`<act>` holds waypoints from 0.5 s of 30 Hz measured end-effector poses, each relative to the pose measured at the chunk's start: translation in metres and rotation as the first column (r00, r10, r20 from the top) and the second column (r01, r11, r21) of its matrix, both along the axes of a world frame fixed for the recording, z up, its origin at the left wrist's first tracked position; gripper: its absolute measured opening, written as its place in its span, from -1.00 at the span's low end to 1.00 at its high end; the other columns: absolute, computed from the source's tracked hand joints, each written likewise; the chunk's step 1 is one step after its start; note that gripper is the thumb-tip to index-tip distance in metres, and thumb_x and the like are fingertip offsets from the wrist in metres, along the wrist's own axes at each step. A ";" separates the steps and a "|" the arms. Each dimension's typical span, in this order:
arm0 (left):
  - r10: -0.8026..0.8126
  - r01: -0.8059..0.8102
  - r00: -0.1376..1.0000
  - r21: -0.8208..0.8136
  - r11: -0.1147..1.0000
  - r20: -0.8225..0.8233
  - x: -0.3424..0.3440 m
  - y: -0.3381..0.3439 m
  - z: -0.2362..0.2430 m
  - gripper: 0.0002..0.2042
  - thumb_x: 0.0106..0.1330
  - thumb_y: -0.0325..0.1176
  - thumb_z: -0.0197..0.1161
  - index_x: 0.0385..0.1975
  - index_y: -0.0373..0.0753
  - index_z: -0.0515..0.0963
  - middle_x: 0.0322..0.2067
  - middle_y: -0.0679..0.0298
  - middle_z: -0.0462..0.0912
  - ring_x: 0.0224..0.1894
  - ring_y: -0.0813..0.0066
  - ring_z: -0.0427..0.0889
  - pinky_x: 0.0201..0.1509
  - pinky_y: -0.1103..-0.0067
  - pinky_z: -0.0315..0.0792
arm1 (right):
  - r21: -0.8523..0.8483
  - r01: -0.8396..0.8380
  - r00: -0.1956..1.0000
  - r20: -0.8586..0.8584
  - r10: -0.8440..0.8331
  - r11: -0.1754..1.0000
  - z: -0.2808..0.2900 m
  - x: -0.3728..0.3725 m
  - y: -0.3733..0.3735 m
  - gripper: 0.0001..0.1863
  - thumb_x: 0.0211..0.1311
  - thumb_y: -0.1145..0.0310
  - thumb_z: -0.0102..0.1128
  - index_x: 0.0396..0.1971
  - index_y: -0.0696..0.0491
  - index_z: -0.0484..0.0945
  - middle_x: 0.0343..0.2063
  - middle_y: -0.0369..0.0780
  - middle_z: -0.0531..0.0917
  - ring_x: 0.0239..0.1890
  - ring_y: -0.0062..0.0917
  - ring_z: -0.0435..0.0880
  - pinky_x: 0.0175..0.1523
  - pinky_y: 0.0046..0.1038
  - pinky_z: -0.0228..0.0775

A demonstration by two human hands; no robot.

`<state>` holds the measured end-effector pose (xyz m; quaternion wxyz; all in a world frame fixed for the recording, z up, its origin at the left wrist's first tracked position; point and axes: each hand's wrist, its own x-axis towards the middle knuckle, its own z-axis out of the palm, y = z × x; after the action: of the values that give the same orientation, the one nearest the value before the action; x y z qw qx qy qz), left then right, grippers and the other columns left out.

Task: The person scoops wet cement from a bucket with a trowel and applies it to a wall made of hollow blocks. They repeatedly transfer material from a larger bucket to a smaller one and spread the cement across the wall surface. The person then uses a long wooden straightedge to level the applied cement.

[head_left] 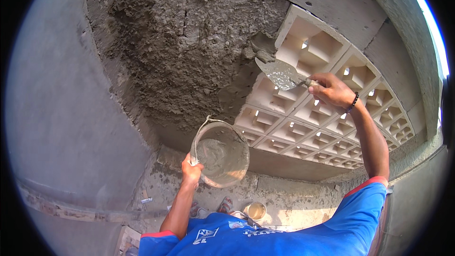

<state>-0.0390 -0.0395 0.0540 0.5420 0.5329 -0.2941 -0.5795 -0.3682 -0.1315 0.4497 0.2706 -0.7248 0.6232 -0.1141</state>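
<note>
My right hand (332, 90) is closed around the handle of a trowel (283, 75), its wet blade up beside the edge of the pale breeze-block panel (270, 96). Wet mortar (263, 45) sticks to the wall by the blade's tip. Lower down, my left hand (191, 170) grips the rim and handle of a bucket (239, 154), which is tilted so its inside shows. Grey mortar (213, 154) lies in the bucket.
Rough, fresh mortar covers the wall (185, 42) left of the blocks. A smooth grey wall (66, 114) stands at the left. On the floor by my feet are a small tub (256, 211) and scattered debris. A concrete ledge (289, 187) runs below the panel.
</note>
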 end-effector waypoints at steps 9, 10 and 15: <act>0.003 -0.003 1.000 -0.017 1.000 0.009 -0.006 0.006 -0.002 -0.37 -0.10 -0.80 0.08 0.13 -0.37 0.46 -0.12 0.18 0.65 -0.11 0.43 0.59 0.02 0.56 0.45 | -0.203 0.010 0.999 -0.037 -0.018 0.979 0.047 0.000 0.009 -0.52 0.24 0.12 0.26 -0.04 0.21 0.53 -0.62 -0.32 0.48 -0.58 -0.69 0.47 -0.51 -0.58 0.31; -0.001 0.001 1.000 -0.007 1.000 0.014 -0.007 0.007 0.001 -0.37 -0.10 -0.80 0.08 0.12 -0.37 0.46 -0.12 0.19 0.65 -0.11 0.43 0.59 0.02 0.56 0.45 | -0.234 -0.003 0.999 -0.037 -0.006 0.972 0.051 0.000 0.011 -0.53 0.22 0.11 0.27 -0.06 0.20 0.53 -0.62 -0.32 0.49 -0.59 -0.70 0.46 -0.52 -0.58 0.30; -0.001 0.001 1.000 0.007 1.000 -0.001 -0.012 0.011 -0.004 -0.38 -0.09 -0.79 0.09 0.12 -0.36 0.47 -0.15 0.20 0.65 -0.15 0.45 0.59 -0.02 0.57 0.45 | -0.397 -0.123 0.961 -0.276 0.010 0.910 0.053 0.006 0.024 -0.43 0.04 0.08 0.42 -0.11 0.21 0.51 -0.52 -0.19 0.56 -0.45 -0.50 0.56 -0.32 -0.39 0.42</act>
<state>-0.0506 -0.0285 0.0502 0.5400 0.5342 -0.2922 -0.5811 -0.3620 -0.1076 0.5028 0.0296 -0.7951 0.5908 -0.1340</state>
